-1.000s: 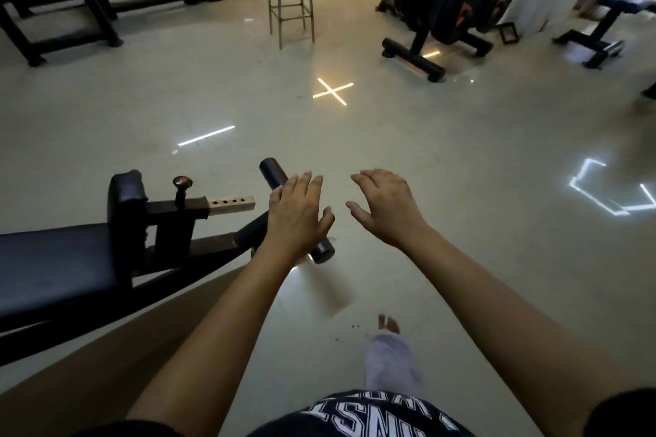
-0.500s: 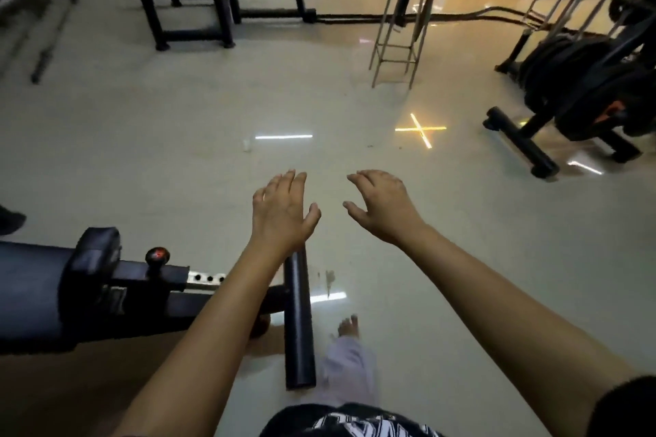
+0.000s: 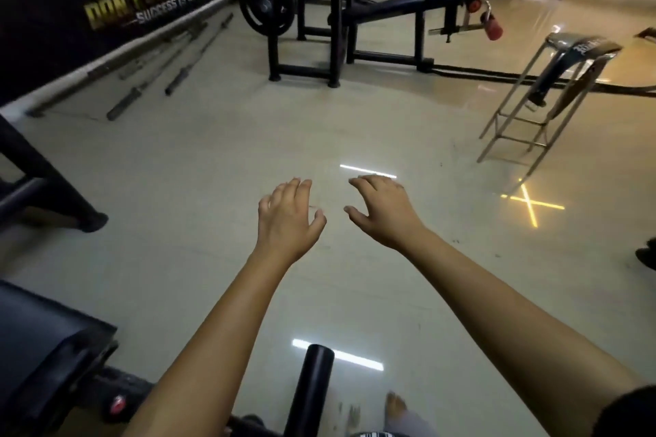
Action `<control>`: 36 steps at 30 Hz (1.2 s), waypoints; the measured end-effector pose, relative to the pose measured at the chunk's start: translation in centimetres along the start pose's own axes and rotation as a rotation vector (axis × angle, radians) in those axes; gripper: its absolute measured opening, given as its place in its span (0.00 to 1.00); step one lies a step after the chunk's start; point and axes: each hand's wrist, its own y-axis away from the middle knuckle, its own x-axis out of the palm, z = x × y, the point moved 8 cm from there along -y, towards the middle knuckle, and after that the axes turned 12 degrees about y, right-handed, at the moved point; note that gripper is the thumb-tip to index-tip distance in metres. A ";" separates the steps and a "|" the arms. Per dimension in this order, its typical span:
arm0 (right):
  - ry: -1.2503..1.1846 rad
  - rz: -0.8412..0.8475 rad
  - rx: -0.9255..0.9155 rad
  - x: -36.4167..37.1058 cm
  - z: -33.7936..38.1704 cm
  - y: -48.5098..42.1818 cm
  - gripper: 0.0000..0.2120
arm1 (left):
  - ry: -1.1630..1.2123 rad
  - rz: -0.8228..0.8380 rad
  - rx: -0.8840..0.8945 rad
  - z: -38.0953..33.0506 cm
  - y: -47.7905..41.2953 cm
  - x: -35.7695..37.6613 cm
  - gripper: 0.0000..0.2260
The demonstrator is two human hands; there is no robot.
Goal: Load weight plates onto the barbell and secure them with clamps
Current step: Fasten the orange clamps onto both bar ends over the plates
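The left grip and right grip hover open and empty over the floor, barbells lying by the wall

- Glossy pale tiled floor mirrors a yellow cross of light, right.
- Black wall banner with yellow lettering, far left.
- Black padded steel bench, far centre; tall metal stool, right.

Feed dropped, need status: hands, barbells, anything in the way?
Left hand, right hand open, empty. Barbells on floor by wall, untouched. Black roller low between arms.
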 end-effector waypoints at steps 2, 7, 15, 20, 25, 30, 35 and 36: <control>-0.031 -0.004 -0.054 1.3 -0.8 -5.4 0.24 | -0.013 -0.040 -0.049 1.6 -4.5 0.1 0.24; -0.077 -0.028 -0.218 3.5 -1.5 -20.1 0.24 | -0.054 -0.161 -0.185 6.2 -16.1 -0.7 0.24; -0.116 -0.011 -0.491 4.3 1.7 -42.4 0.25 | -0.109 -0.345 -0.423 13.8 -31.4 -6.6 0.24; -0.145 -0.035 -0.631 5.4 6.3 -54.0 0.25 | -0.157 -0.437 -0.543 20.5 -38.8 -9.7 0.24; -0.166 -0.063 -0.740 6.8 11.6 -66.2 0.25 | -0.197 -0.497 -0.625 28.1 -46.5 -13.4 0.24; -0.202 -0.082 -0.853 6.7 18.0 -78.0 0.25 | -0.249 -0.557 -0.697 35.5 -54.1 -18.8 0.25; -0.264 -0.124 -0.937 6.6 24.5 -88.2 0.25 | -0.309 -0.602 -0.749 42.1 -60.6 -23.7 0.25; -0.278 -0.132 -0.949 6.6 25.9 -90.3 0.26 | -0.327 -0.608 -0.759 43.5 -61.8 -24.6 0.25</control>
